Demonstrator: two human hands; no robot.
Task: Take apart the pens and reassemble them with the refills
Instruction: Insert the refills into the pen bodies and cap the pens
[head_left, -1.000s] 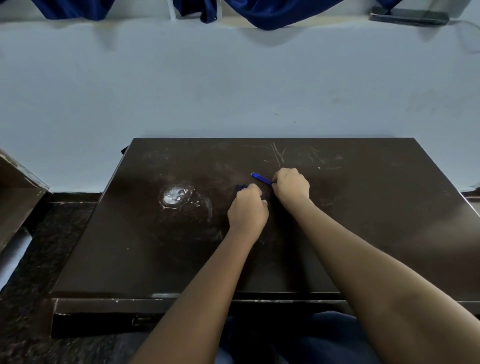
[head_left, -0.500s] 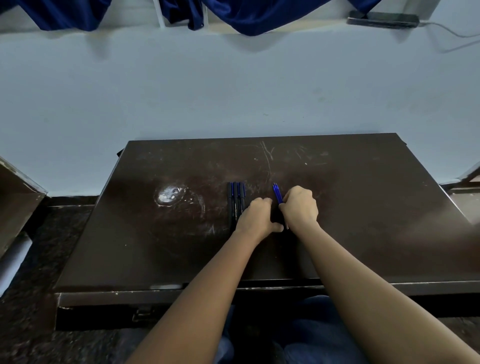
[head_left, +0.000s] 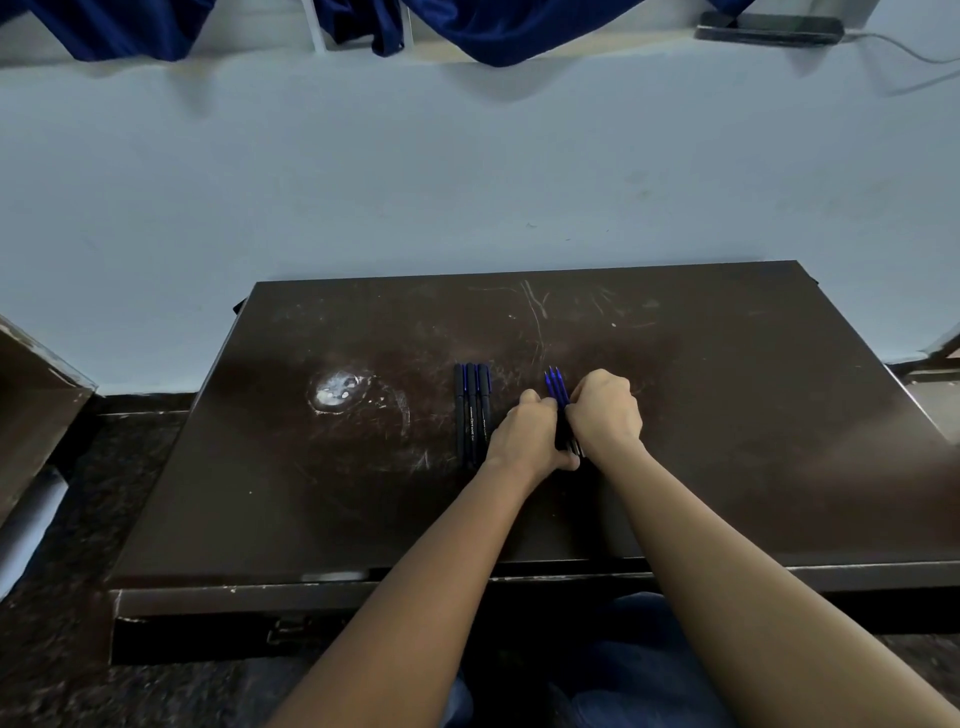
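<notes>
Three dark pens (head_left: 471, 410) lie side by side on the brown table (head_left: 727, 415), pointing away from me. To their right, a small bunch of blue refills (head_left: 556, 387) sticks out from between my hands, tips pointing away. My left hand (head_left: 527, 439) presses against the bunch's left side and near end. My right hand (head_left: 605, 410) is curled over its right side. Both hands close around the bunch, and its lower part is hidden by my fingers.
A round white scuff (head_left: 337, 392) marks the table to the left of the pens. Another brown surface (head_left: 36, 405) stands at the far left. A pale wall rises behind the table, with blue cloth (head_left: 498, 31) hanging above it.
My hands drew back toward me and uncovered the three dark pens on the left. The blue refills turned from slanted to pointing straight away, gathered between both hands.
</notes>
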